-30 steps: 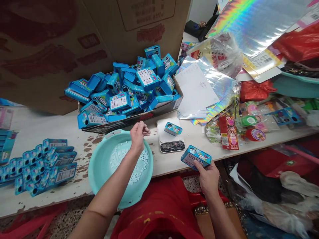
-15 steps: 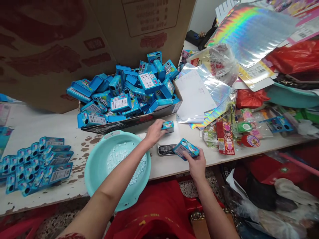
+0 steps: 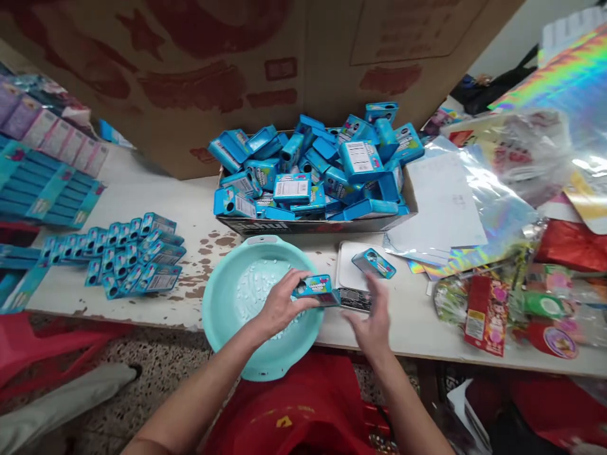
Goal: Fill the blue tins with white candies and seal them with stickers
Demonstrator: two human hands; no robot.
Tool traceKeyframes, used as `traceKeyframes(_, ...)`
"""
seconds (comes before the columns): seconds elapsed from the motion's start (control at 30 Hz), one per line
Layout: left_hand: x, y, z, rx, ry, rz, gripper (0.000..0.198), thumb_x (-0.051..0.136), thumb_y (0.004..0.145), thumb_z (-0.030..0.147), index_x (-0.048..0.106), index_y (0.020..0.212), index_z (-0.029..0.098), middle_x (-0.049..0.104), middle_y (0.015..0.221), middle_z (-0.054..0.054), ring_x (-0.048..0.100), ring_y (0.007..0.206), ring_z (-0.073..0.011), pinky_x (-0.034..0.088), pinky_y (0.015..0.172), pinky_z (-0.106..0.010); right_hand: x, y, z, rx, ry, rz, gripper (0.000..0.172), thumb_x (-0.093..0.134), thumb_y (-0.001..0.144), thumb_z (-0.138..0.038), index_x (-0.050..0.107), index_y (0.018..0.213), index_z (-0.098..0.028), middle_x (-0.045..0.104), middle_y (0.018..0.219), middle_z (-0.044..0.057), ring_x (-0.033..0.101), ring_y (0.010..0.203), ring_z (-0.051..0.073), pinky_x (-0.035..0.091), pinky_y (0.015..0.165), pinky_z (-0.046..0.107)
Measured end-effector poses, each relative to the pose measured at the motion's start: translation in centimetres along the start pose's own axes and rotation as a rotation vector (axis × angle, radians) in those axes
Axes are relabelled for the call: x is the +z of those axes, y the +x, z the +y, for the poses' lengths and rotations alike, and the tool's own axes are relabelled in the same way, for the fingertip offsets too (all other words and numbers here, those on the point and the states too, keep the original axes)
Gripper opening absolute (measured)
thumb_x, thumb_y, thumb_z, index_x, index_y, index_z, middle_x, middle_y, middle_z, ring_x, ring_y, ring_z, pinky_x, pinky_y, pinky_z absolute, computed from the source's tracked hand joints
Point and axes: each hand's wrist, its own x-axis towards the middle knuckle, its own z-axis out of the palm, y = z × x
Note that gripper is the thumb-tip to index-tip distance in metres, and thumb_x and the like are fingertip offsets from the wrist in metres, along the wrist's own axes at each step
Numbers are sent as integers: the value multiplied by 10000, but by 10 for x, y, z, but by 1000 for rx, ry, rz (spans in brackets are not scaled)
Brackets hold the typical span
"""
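My left hand (image 3: pixel 279 303) is closed on a small blue candy box (image 3: pixel 318 287), held over the right rim of a turquoise basin (image 3: pixel 215 316). Small white candies (image 3: pixel 253 284) lie scattered in the basin. Another blue candy box (image 3: pixel 379 261) rests tilted on the white plate of a digital scale (image 3: pixel 347 273), whose dark display shows beneath. Just below that box is my right hand (image 3: pixel 374 322), thumb and fingers apart, slightly blurred, with nothing in it. Whether its fingertips still touch the box I cannot tell.
Behind the basin, an open carton (image 3: pixel 303 226) is heaped with blue boxes, and a large cardboard box (image 3: pixel 213 57) stands behind it. Blue boxes (image 3: pixel 137 253) are stacked at the left. White paper (image 3: pixel 439 196) and candy packets (image 3: pixel 486 313) lie at the right.
My left hand has lifted its box off the scale and brought it toward the basin. My right hand has set its box on the scale and let go. The view has turned left.
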Motion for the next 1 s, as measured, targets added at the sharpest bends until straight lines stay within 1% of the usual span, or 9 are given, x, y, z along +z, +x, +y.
traceKeyframes(0.07,-1,-11,-8,-55,-190,-3,427,719,710,389,617,1087,214,584,1044,-43,531,986,-209,401,895,-321,7,-8,-27,26,48,-321,509,683,761,-433,522,1186,-203,627,1065,79,608,964,230,498,831,365)
traceKeyframes(0.13,-5,-19,-11,-133,-499,64,485,647,758,499,594,1144,209,594,1072,-63,550,974,-207,416,880,-320,14,-8,-50,41,45,-444,346,675,781,-422,591,1040,-209,648,899,36,618,799,188,505,715,303)
traceKeyframes(0.23,-14,-24,-11,-252,-956,206,598,459,821,645,603,1131,154,633,1023,-109,585,951,-222,452,834,-334,22,-4,-69,-64,-9,-415,338,684,779,-427,599,1027,-214,649,892,38,610,804,190,486,714,301)
traceKeyframes(0.3,-18,-22,-11,-346,-1115,290,595,463,818,647,653,980,107,660,901,-121,613,891,-225,470,790,-324,28,-5,-72,-148,-63,-413,339,683,780,-430,604,1031,-216,659,891,42,618,812,199,478,719,310)
traceKeyframes(0.4,-21,-18,-18,-517,-1252,416,408,569,819,499,644,762,102,639,705,-79,625,714,-181,477,678,-278,36,-11,-69,-165,-140,-426,334,673,784,-446,615,1011,-208,668,864,45,631,791,206,478,696,316)
traceKeyframes(0.5,-22,-16,-23,-608,-1381,449,282,571,840,359,612,708,114,607,647,-49,609,621,-149,475,608,-256,40,-17,-68,-119,-144,-430,354,679,773,-462,618,1011,-207,666,881,52,627,804,210,485,709,325)
traceKeyframes(0.63,-27,-19,-23,-566,-1457,449,198,583,826,280,617,734,108,601,671,-40,611,618,-140,477,570,-240,43,-19,-71,-15,-48,-420,348,698,753,-444,631,1001,-210,656,880,46,611,809,205,487,733,327)
traceKeyframes(0.8,-37,-24,-25,-521,-1390,467,102,660,740,144,646,832,103,624,703,-32,634,673,-139,501,620,-225,52,-24,-70,245,165,-388,397,751,670,-448,642,961,-202,657,882,38,602,809,208,492,746,333)
traceKeyframes(1.0,-45,-22,-26,-626,-1220,337,207,663,777,304,662,866,118,649,735,-48,627,642,-142,513,569,-235,56,-28,-77,374,367,-367,407,784,626,-415,631,943,-210,641,903,18,591,855,201,476,789,313)
